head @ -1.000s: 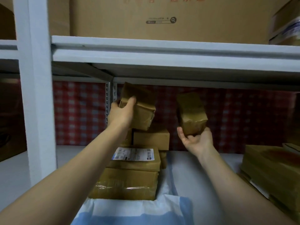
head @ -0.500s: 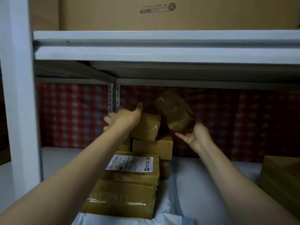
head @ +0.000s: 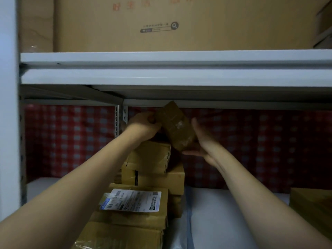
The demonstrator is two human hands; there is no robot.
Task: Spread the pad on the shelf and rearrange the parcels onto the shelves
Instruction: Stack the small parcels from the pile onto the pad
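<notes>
A small brown taped parcel is tilted just under the upper shelf beam. My right hand holds it from the right, thumb beneath its lower corner. My left hand has its fingers curled against the parcel's left edge, above the stack. Directly below is a taped parcel topping a stack, on a plain box. In front lie a labelled parcel and a larger one. The stack stands on a white pad with a blue edge spread on the shelf.
The white upper shelf beam sits close above my hands, with a big carton on it. A white upright stands at the left. More brown parcels lie at the right. Red checked cloth covers the back.
My left hand has set its parcel on top of the stack and moved up to the small parcel. My right hand has brought that small parcel left and up, over the stack.
</notes>
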